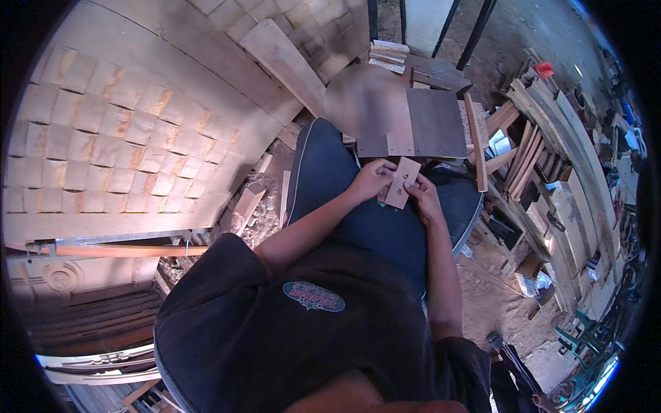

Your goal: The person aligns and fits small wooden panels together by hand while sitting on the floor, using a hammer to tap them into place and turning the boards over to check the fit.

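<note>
Our right hand (425, 195) is gripping wooden board (401, 182) by right edge; left hand (372, 178) curling at board's left edge, grip unclear. Face already bearing dark marks (399, 191); remaining work not showing.

Left forearm (306, 234): bare, slants up and rightward. Left hand (374, 179): fingers (387, 166) curl inward. Right forearm (444, 275): bare, runs nearly straight up the view. Right hand (425, 197): closed in a grip, thumb (413, 190) angled inward. Hands sit near each other.
</note>
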{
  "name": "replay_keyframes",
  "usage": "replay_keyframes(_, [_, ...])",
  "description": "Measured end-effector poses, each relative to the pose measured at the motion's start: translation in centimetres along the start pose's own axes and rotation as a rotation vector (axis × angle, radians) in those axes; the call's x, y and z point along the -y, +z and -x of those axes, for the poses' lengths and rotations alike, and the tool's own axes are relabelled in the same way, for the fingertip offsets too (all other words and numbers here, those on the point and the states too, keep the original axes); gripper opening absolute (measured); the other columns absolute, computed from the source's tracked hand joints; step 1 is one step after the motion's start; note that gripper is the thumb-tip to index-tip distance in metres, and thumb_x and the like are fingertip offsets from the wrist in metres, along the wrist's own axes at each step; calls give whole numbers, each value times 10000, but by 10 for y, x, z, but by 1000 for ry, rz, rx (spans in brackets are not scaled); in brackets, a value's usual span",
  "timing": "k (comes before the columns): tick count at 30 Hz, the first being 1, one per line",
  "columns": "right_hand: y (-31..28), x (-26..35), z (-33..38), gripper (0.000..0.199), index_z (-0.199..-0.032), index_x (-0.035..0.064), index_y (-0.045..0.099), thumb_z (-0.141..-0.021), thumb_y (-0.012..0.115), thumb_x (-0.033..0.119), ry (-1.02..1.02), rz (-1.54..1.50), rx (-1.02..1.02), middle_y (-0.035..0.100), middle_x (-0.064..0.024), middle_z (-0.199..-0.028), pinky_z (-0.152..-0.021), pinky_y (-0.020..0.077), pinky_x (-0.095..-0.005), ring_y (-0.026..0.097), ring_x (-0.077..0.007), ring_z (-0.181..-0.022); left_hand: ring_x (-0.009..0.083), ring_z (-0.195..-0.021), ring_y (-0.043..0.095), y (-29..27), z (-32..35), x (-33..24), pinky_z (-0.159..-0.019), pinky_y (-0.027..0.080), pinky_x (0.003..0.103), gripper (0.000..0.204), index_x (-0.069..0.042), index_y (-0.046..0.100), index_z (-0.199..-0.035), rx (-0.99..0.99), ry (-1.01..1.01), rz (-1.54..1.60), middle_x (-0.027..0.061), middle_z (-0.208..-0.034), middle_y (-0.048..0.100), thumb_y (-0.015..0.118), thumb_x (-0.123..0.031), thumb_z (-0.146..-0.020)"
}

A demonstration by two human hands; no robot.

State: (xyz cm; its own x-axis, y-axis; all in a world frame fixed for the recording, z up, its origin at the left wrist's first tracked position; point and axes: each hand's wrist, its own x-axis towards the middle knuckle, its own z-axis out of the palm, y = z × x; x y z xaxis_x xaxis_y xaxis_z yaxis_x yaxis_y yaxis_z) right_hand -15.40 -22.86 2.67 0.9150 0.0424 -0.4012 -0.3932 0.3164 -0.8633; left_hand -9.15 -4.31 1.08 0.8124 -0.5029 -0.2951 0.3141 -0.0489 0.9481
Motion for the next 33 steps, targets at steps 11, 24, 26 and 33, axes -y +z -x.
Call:
replay_keyframes(11, [-7,-1,1,318,-1187,-35,634,-914,648,126,-46,22,92,689,-61,-1082,-933,453,-303,627,-140,-1001,88,-606,591,-1,2,-2,-517,496,241,196,-1,566,-1103,0,-68,75,46,-795,625,562,-156,-984])
replay_keyframes(24, [-11,-3,-4,280,-1133,-15,658,-904,678,146,2,-24,104,701,-62,-1026,-899,468,-290,641,-135,-953,87,-684,602,-5,1,-4,-589,511,248,220,4,561,-1135,-28,-72,67,51,-883,633,585,-143,-973])
replay_keyframes(26, [-12,-6,-5,256,-1104,-7,665,-895,689,139,19,-27,120,703,-59,-1002,-883,472,-284,643,-131,-938,90,-693,605,-6,0,-1,-598,514,254,222,4,559,-1140,-42,-87,80,55,-900,636,588,-138,-971])
replay_keyframes(33, [-7,-2,-3,223,-1064,1,669,-861,714,84,11,-35,96,706,-62,-978,-867,476,-274,649,-129,-910,139,-868,644,1,0,-4,-758,524,278,303,19,559,-1162,-41,-44,90,95,-1024,664,660,-140,-926])
